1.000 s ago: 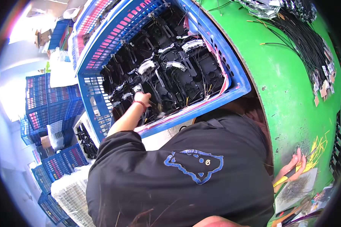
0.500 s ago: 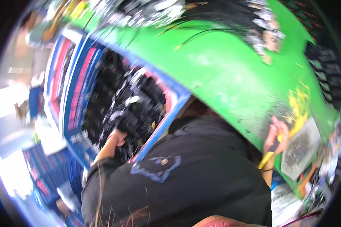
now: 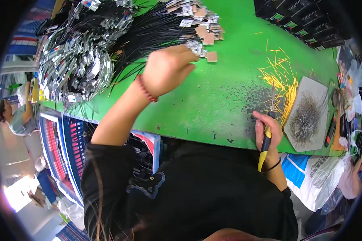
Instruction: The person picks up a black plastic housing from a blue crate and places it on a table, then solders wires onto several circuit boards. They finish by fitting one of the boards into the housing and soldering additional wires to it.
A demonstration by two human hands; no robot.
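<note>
My left hand [image 3: 167, 68], with a red bead bracelet on its wrist, is over the green table, its bent fingers pointing right and smeared by motion. I cannot make out anything in them. Just beyond it lies a fan of black cables [image 3: 157, 38] ending in small tan and silvery square pads [image 3: 208, 38]. My right hand [image 3: 274, 130] is closed round a slim tool [image 3: 266, 138] with a yellow-and-black handle and a thin metal shaft. The shaft points away from me, towards loose yellow strands [image 3: 281, 72].
A heap of shiny silvery pieces with cables [image 3: 80, 64] covers the far left of the table [image 3: 189, 108]. On the right lies a grey slab [image 3: 315, 86] with dark specks. A black rack [image 3: 301, 20] stands at the far right. Blue crates [image 3: 70, 148] stand left, below the table edge.
My left hand has come up out of the blue crate of black parts and over the table. The view has swung round. My right hand still holds the tool.
</note>
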